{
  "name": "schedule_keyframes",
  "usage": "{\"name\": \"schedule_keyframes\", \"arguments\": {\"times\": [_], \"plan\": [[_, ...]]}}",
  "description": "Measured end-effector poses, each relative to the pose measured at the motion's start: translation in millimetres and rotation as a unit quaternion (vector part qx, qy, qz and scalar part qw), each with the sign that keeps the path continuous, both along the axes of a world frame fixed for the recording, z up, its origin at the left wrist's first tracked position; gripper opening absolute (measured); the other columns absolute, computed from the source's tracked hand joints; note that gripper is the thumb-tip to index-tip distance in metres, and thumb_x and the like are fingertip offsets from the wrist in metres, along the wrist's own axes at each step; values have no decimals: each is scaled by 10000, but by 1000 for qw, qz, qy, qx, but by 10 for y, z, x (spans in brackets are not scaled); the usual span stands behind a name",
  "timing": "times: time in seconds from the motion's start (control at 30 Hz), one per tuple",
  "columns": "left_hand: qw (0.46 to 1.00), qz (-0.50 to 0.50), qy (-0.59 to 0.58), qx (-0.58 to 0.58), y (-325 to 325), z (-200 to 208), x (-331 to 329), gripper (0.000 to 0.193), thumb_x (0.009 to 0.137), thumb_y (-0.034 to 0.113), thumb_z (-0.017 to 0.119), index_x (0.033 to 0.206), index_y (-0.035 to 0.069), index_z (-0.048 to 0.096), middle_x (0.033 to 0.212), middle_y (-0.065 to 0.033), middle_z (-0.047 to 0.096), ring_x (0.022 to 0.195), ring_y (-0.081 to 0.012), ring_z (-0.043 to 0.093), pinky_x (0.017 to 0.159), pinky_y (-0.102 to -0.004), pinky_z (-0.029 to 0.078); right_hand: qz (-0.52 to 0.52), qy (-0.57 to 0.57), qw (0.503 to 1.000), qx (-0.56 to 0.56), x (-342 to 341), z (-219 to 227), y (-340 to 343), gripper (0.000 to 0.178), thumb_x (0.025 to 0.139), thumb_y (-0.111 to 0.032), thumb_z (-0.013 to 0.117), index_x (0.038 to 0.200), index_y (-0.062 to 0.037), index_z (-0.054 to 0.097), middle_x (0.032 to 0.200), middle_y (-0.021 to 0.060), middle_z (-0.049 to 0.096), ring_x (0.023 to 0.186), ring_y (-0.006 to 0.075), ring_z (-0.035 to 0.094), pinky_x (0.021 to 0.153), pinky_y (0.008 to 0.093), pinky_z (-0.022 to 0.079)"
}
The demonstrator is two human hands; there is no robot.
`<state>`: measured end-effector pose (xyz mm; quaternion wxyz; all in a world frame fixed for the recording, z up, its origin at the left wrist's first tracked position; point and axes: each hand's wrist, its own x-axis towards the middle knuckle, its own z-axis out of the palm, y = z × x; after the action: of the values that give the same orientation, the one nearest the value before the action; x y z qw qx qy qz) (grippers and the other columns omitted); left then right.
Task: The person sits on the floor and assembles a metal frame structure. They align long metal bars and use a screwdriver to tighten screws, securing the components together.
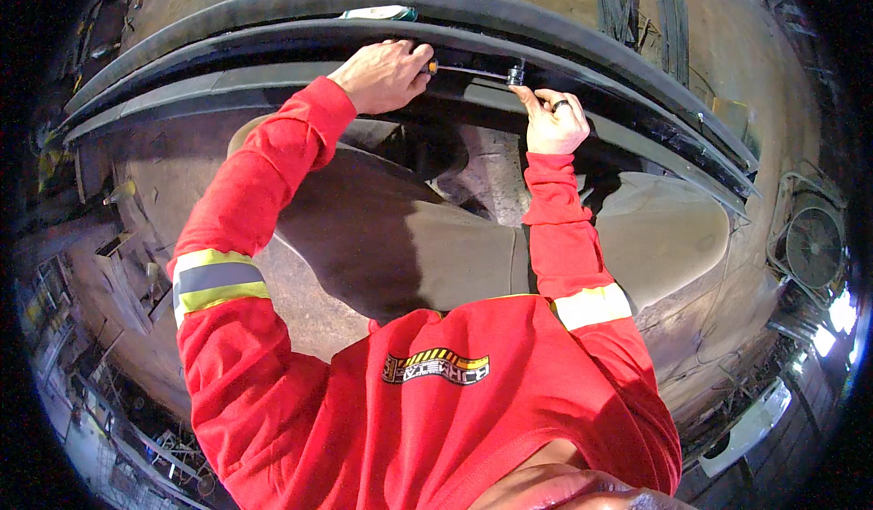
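Note:
My left hand (386, 75) reaches over a long dark steel beam (273, 30). Its fingers are closed around a tool whose dark and orange end (431, 67) shows beside them. From that end a thin, straight metal length (468, 72) runs right, toward a small dark cylindrical piece with a shiny band (516, 75). The thumb and forefinger of my right hand (556, 121) pinch this piece at its lower edge. A dark ring sits on one right-hand finger. Most of the tool is hidden by my left hand, so its kind cannot be made out.
A green and white object (380, 13) lies on the beam beyond my left hand. Dark metal strips (673, 33) lie on the floor at the far right. To the right stands a round caged fan (814, 246). My bent legs (364, 228) are close behind the beam.

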<state>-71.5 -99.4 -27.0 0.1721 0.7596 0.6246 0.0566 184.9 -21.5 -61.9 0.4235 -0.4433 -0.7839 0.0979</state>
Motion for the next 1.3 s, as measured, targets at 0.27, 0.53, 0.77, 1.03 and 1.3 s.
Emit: {"name": "schedule_keyframes", "arguments": {"times": [0.27, 0.53, 0.77, 1.03, 1.3], "plan": [[984, 10, -175, 15, 43, 195, -68, 264, 779, 141, 691, 1000, 51, 576, 885, -160, 633, 843, -341, 620, 732, -394, 497, 36, -23, 999, -14, 30, 26, 35, 305, 561, -255, 841, 579, -75, 595, 606, 39, 586, 551, 223, 552, 499, 328, 445], [978, -28, -112, 173, 332, 1079, 395, 329, 700, 113, 716, 1005, 68, 602, 902, -119, 610, 801, -320, 621, 692, -371, 513, 43, -57, 997, -14, 38, 0, 85, 312, 605, -354, 814, 553, -118, 617, 597, 25, 592, 569, 202, 583, 485, 311, 446], [938, -34, -76, 336, 922, 1429, 1441, 323, 714, 354, 703, 904, 102, 631, 793, -76, 628, 772, -264, 631, 645, -366, 523, 73, -25, 997, 17, 135, 46, 95, 149, 655, -172, 783, 687, -127, 645, 622, 34, 580, 617, 232, 585, 571, 350, 466], [894, -254, -277, 243, 1690, 330, 2709, 256, 825, 305, 590, 738, 74, 525, 656, -101, 565, 648, -319, 578, 578, -442, 492, 47, 11, 998, 39, 28, -45, 71, 173, 643, -182, 793, 672, -136, 629, 611, 16, 568, 598, 221, 570, 562, 344, 448], [887, -324, -321, 77, 1787, -98, 2867, 288, 871, 308, 518, 809, 29, 549, 774, -163, 574, 805, -362, 584, 696, -468, 494, 11, 21, 999, 31, 83, -48, 127, 198, 631, -192, 803, 657, -145, 613, 599, -1, 556, 579, 209, 555, 554, 339, 430]]}}
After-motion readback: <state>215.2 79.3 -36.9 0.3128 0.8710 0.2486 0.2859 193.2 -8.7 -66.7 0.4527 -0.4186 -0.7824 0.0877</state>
